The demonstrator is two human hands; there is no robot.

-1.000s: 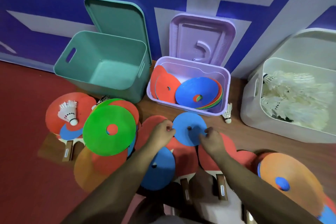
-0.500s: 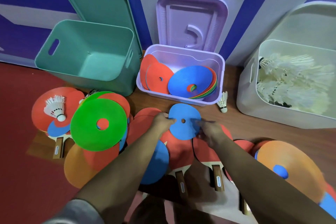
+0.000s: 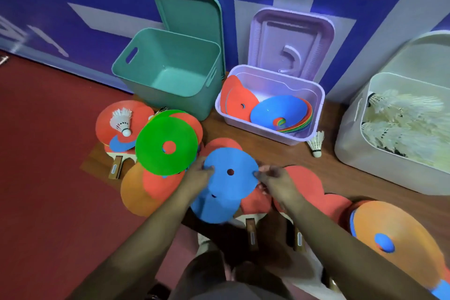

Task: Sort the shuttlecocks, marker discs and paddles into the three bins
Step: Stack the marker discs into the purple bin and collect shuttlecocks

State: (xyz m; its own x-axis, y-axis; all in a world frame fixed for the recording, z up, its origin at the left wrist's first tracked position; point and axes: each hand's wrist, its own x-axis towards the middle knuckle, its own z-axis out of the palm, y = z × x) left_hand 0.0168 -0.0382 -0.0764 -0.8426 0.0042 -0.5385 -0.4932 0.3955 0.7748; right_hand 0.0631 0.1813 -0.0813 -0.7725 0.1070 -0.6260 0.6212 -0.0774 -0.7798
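We hold the blue marker disc (image 3: 231, 178) by its rim, our left hand (image 3: 198, 175) pinching the left edge, our right hand (image 3: 276, 180) the right, over the floor's pile, near the purple bin (image 3: 255, 129).

Head view looks forward-down (close range)

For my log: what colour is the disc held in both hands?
The disc is blue; head view.
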